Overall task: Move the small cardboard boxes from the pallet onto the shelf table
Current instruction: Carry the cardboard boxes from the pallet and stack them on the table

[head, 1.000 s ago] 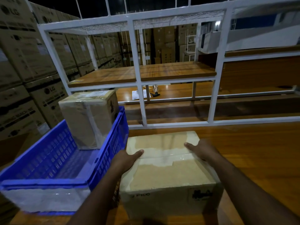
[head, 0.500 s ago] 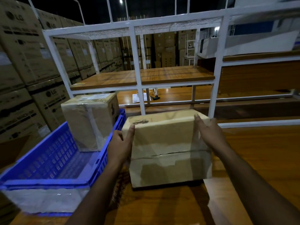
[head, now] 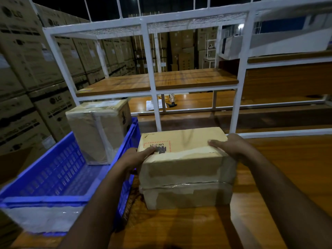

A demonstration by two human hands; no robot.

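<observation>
Taped cardboard box (head: 186, 168) sits centre frame on the wooden table top (head: 280, 177), just right of a blue plastic crate (head: 59, 178), label with red dashed border on its top face, upside down to the camera; left hand (head: 138, 157) grips the box's upper left edge, fingers curled over onto the top by the label; right hand (head: 231, 146) grips the upper right edge, fingers lying across the top, thumb side hidden; second taped box (head: 100, 130) stands upright inside the crate at its far end, left of centre; white metal shelf frame (head: 150, 72) fills the upper half with a wooden shelf board (head: 161, 81) behind; stacked large cartons (head: 27, 69) at far left; papers and a small dark tool on the lower board, blurry
</observation>
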